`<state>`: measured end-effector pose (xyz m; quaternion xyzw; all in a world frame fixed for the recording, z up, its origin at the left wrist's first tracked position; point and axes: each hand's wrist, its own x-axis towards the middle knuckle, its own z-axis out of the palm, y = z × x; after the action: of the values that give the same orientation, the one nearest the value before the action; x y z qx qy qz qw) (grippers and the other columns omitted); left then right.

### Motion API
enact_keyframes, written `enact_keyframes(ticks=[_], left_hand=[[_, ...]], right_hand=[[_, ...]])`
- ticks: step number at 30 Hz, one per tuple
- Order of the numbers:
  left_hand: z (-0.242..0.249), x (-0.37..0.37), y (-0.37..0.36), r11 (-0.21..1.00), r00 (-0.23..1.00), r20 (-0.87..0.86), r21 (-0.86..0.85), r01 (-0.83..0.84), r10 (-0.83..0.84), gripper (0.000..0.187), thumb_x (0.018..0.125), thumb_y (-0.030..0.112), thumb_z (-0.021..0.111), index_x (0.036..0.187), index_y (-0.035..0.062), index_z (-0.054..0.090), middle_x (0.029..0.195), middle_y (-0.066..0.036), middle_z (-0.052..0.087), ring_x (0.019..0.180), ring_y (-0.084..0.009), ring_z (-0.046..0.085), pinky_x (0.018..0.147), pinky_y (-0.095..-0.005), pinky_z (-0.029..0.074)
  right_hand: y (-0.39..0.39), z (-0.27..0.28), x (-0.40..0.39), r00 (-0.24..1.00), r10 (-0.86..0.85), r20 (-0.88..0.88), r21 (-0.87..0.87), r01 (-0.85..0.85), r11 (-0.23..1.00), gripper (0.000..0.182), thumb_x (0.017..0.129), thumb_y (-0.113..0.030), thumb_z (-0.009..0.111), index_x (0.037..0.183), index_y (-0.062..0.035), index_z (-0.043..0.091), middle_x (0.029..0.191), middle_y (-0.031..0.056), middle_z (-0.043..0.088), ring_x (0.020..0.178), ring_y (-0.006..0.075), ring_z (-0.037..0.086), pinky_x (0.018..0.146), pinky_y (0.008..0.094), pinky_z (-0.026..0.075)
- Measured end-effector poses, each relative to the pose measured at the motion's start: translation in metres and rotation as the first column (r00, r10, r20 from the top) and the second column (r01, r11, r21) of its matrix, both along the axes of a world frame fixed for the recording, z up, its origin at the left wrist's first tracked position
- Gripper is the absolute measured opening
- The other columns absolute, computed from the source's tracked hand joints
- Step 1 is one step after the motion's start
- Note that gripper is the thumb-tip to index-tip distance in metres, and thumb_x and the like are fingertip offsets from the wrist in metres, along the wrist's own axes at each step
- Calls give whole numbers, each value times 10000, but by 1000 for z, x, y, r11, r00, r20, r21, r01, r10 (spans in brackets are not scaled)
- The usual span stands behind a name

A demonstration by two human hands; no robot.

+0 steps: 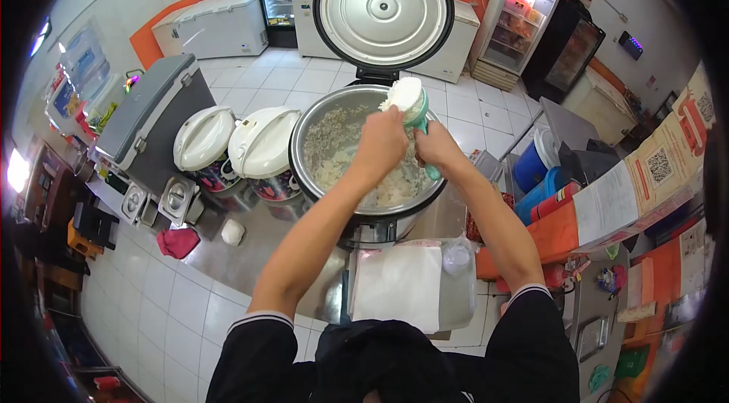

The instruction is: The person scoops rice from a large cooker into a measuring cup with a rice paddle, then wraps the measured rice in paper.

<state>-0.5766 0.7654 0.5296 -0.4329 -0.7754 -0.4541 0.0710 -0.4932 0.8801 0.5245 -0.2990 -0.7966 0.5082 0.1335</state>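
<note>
A large rice cooker pot (298, 146) holds white rice (387, 189), with its round metal lid (383, 6) standing raised behind. My right hand (439, 146) is closed around the handle of a teal scoop (420, 119) above the pot's right side. White rice shows in the scoop's head. Over the scoop lies a smooth white paddle-like utensil (408, 90), and my left hand (383, 137) is closed on its lower end. My left fingers are partly hidden by the back of the hand.
Two white-lidded cookers (266, 141) stand left of the pot beside a grey cooler box (148, 111). White paper sheets (399, 285) lie in front of me. A pink cloth (178, 243) and white lump (233, 232) sit at left. Blue tubs (529, 168) stand right.
</note>
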Motion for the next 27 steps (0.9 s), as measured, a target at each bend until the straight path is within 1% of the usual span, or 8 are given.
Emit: enact_keyframes(ticks=[3, 5, 7, 10, 13, 16, 19, 27], left_hand=[[-16, -29, 3, 995, 998, 23, -76, -63, 65, 302, 943, 153, 464, 828, -52, 653, 785, -293, 624, 770, -470, 619, 721, -514, 495], [-31, -34, -2, 986, 985, -175, -162, -27, -2, 317, 939, 159, 464, 816, -52, 667, 763, -290, 627, 759, -474, 619, 733, -512, 499], [-20, -4, -22, 996, 998, 24, 66, -60, 59, 314, 940, 167, 470, 838, -50, 672, 767, -289, 626, 774, -470, 621, 729, -506, 500], [-18, 30, -35, 998, 999, 43, 57, -20, 18, 315, 947, 176, 467, 869, -51, 670, 762, -290, 619, 770, -468, 620, 708, -505, 493], [-46, -9, -34, 988, 990, 93, -122, -99, 111, 279, 946, 155, 480, 897, -49, 665, 745, -295, 608, 756, -472, 613, 687, -508, 482], [-27, 2, -47, 994, 994, 53, 54, -97, 94, 253, 943, 135, 488, 965, -47, 662, 751, -301, 607, 742, -473, 608, 677, -519, 470], [-26, 44, -41, 970, 999, -33, 240, 36, -29, 248, 948, 138, 491, 965, -50, 652, 754, -294, 605, 734, -469, 606, 669, -523, 464], [12, 27, -32, 978, 983, -158, 173, 121, -93, 237, 935, 139, 517, 1004, -45, 648, 766, -274, 616, 745, -446, 614, 666, -497, 474]], right_hand=[[3, -4, 3, 1000, 5, -9, -124, -6, 992, 219, 876, -65, 474, 932, 126, 564, 669, 167, 592, 491, 221, 562, 456, 364, 458], [10, -4, 2, 1000, 3, -28, -186, -8, 983, 207, 866, -49, 470, 901, 137, 550, 688, 175, 586, 501, 219, 559, 453, 359, 457], [22, -6, -4, 995, -92, -31, -454, 68, 888, 94, 893, -38, 491, 838, 37, 499, 662, 70, 483, 472, 142, 472, 412, 308, 409], [19, -1, -1, 993, -72, -98, -541, 8, 841, 53, 875, -5, 487, 841, 36, 487, 685, 78, 486, 491, 128, 463, 407, 282, 392], [23, -14, 0, 988, -89, -125, -545, 6, 838, 128, 831, 19, 414, 886, 92, 504, 734, 145, 513, 531, 186, 502, 415, 312, 417], [14, -1, 8, 985, -138, -107, -561, 54, 826, 52, 877, 15, 471, 826, 23, 478, 679, 51, 454, 490, 110, 415, 404, 261, 378], [2, 3, 8, 983, -109, -145, -530, 16, 848, 46, 888, 3, 470, 850, 29, 473, 698, 53, 457, 501, 110, 429, 407, 262, 386], [-31, 21, 28, 992, -25, -123, -279, -10, 960, 130, 942, -96, 469, 932, 32, 494, 695, 50, 493, 515, 132, 492, 431, 291, 426]])
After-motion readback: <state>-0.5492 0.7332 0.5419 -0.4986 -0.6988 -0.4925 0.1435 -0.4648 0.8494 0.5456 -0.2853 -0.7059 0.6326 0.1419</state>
